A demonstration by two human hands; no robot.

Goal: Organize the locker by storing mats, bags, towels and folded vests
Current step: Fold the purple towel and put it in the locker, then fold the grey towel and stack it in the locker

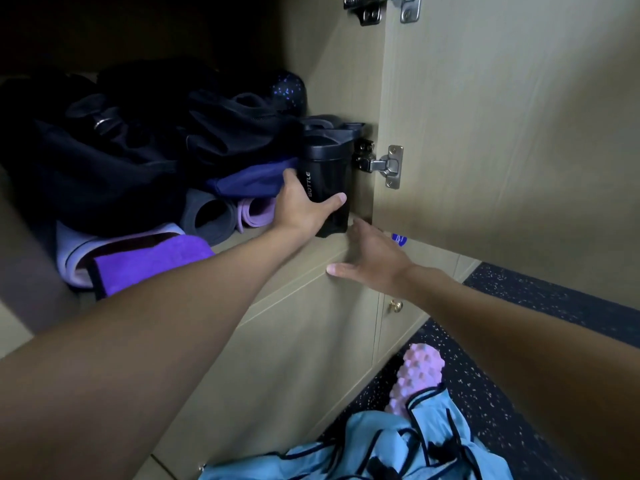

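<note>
My left hand (304, 206) grips a black bottle (327, 178) that stands upright at the right front corner of the locker shelf (294, 247). My right hand (370, 261) rests with straight fingers on the shelf's front edge, just below the bottle, holding nothing. Inside the locker lie a black bag (114, 150), a folded dark blue cloth (252, 180), a rolled grey mat (211, 216), a rolled lilac mat (256, 211) and a purple towel (149, 261).
The open locker door (502, 133) stands at the right on metal hinges (384, 164). On the speckled dark floor (519, 393) below lie a pink knobbed foam roller (415, 379) and light blue vests (398, 448). Closed lower locker doors (294, 341) sit under the shelf.
</note>
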